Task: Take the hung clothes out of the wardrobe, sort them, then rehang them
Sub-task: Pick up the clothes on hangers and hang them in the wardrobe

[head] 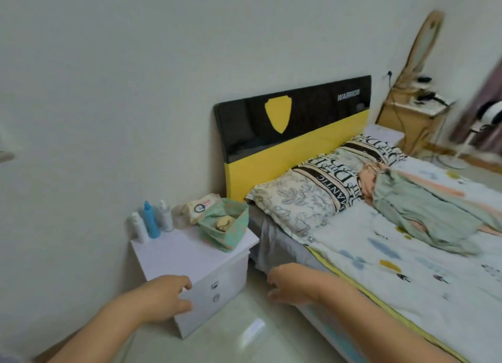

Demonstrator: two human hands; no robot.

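Observation:
A pale green garment (423, 213) lies crumpled on the bed (407, 275), next to a peach piece of clothing (370, 176) near the pillows. My left hand (165, 299) hangs low in front of the white bedside cabinet (190, 256), fingers loosely curled, holding nothing. My right hand (294, 284) hovers beside the bed's near edge, also loosely curled and empty. Both hands are well short of the clothes. No wardrobe is in view.
Several bottles (150, 224) and a green fabric basket (229, 224) stand on the cabinet. A black and yellow headboard (293, 134) backs two patterned pillows (312, 197). A wooden dressing table with mirror (415, 112) stands at the far right. Glossy floor (244, 332) lies between cabinet and bed.

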